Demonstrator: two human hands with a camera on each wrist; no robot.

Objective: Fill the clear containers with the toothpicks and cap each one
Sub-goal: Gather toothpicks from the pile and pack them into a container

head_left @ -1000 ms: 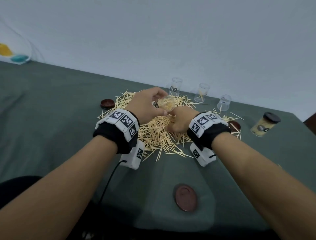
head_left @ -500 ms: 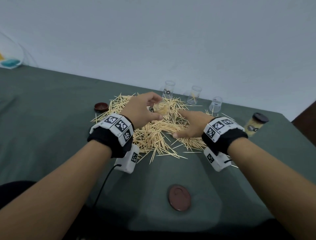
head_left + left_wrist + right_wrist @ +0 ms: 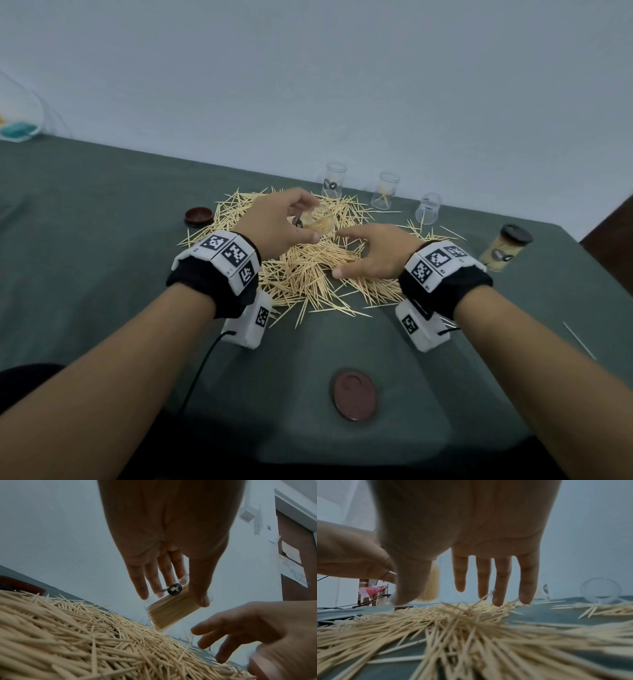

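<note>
The clear container [image 3: 317, 221], partly packed with toothpicks, sits tilted in the left hand [image 3: 274, 226], whose grip curls round its wall, above the toothpick heap [image 3: 308, 270] mid-table. Light, smooth plastic, probably slippery: best held round the sides. At its 4 o'clock, the right hand [image 3: 375, 251] hovers palm-down over the heap, fingers spread, holding nothing.

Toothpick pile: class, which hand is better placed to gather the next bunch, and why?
The right hand. It hovers open over the toothpick pile, holding nothing, while the left hand grips the partly filled clear container.
</note>
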